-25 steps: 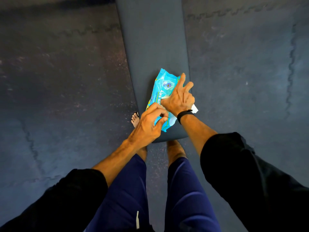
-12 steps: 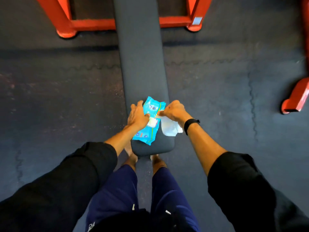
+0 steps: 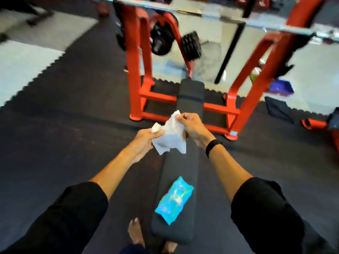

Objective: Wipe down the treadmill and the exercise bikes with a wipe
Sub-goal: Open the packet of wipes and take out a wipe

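A white wipe [image 3: 170, 136] hangs crumpled in the air between both hands, above the dark padded bench [image 3: 190, 99]. My left hand [image 3: 145, 140] pinches its left corner. My right hand [image 3: 190, 125] pinches its upper right edge. The blue packet of wipes [image 3: 173, 199] lies on the near end of the bench, below the hands and touched by neither. No treadmill or exercise bike shows in this view.
A red steel rack [image 3: 137, 74] straddles the far end of the bench, with black weight plates [image 3: 191, 45] behind it. A blue object [image 3: 280, 88] and a dark cloth [image 3: 277, 109] lie at the right. My bare feet [image 3: 135, 233] stand on black rubber flooring.
The wipe has come out of the packet and both hands have lifted it up. My left hand let go of the packet, which stays on the bench. The view has tilted up toward the rack.
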